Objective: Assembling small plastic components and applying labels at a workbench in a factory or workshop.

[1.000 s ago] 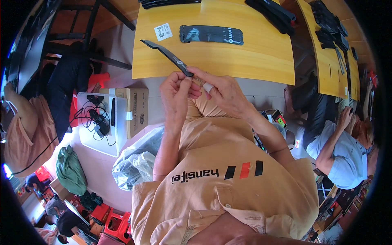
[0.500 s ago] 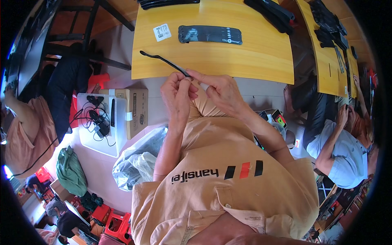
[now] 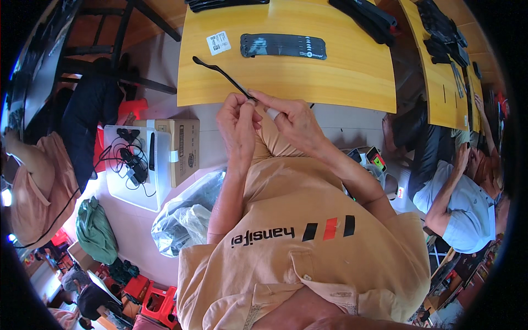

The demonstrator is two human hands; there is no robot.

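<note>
A narrow black strap with a rounded, slightly bent tip slants up and left from my hands, over the near part of the yellow table. My left hand pinches it near its lower end between thumb and fingertips. Against that same spot, my right hand closes its fingers on the strap; a whitish band shows on one finger. A small dark tip pokes out beyond my right hand, and I cannot tell whether it belongs to the strap. My fingers hide the part in between.
On the yellow table lie a flat dark printed pack, a white label sheet and black strips at the far right. To the left stand a clear bin with cables and a cardboard box. People sit on both sides.
The strap's free end has moved slightly right and up. My right hand has shifted a little and turned, and the whitish band and small dark tip now show.
</note>
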